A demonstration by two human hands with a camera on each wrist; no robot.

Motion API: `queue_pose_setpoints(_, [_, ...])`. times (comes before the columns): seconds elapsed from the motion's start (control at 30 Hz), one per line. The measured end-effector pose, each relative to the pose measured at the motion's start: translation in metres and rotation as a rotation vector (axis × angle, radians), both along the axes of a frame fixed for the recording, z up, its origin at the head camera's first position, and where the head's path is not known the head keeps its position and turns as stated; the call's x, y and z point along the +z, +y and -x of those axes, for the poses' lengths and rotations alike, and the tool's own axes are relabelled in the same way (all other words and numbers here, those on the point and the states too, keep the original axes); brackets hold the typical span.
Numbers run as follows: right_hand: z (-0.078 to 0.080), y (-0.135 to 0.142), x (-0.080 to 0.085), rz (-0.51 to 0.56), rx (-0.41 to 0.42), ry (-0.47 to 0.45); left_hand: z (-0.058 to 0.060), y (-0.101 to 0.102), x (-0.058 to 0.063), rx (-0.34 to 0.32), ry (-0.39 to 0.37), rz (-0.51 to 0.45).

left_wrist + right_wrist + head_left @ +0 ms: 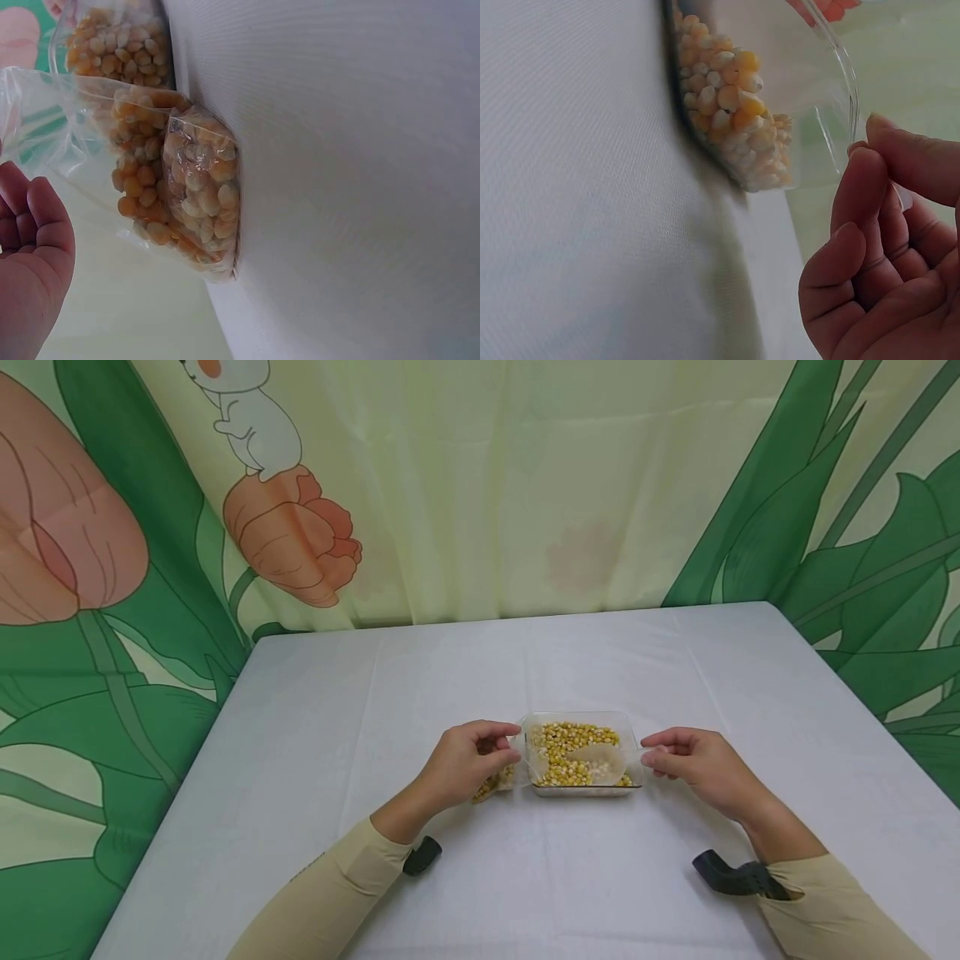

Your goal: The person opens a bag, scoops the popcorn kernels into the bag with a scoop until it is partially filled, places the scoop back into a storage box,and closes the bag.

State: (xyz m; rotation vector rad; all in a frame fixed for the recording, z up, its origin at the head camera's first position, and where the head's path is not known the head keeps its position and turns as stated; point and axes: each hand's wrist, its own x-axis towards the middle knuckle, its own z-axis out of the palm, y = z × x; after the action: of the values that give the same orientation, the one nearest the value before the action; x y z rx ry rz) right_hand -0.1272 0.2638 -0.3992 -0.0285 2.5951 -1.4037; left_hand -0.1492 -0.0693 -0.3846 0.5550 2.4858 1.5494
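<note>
A clear rectangular container (pixel 581 791) holds yellow and white corn kernels (pixel 558 739). Beside its left wall stands a clear plastic bag (pixel 202 187), partly filled with kernels. My left hand (pixel 472 760) grips the bag's upper edge between curled fingers and thumb; in the left wrist view that grip is cut off by the frame. A pale, translucent, scoop-shaped piece (pixel 603 762) lies over the kernels; its exact kind is unclear. At the container's right rim, my right hand (pixel 693 764) pinches a thin pale end, thumb and forefinger meeting close to the rim (pixel 844 64).
A white cloth covers the table (pixel 465 893) around the container. Behind it hangs a curtain (pixel 487 485) printed with flowers and leaves. Dark straps (pixel 738 875) show at both wrists.
</note>
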Motion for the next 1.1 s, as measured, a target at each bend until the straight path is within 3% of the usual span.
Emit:
queue_pose_setpoints(0.27, [0.0,0.0,-0.003,0.051,-0.008,-0.021,0.0,0.001,0.0,-0.001,0.0,0.004])
queue_pose_setpoints(0.8, [-0.001,0.005,-0.011,0.294,-0.012,-0.029,0.0,0.002,0.0,-0.007,0.005,0.007])
queue_pose_setpoints(1.1, [-0.002,0.004,-0.011,0.356,-0.033,-0.019,-0.001,0.001,0.001,-0.013,0.01,-0.003])
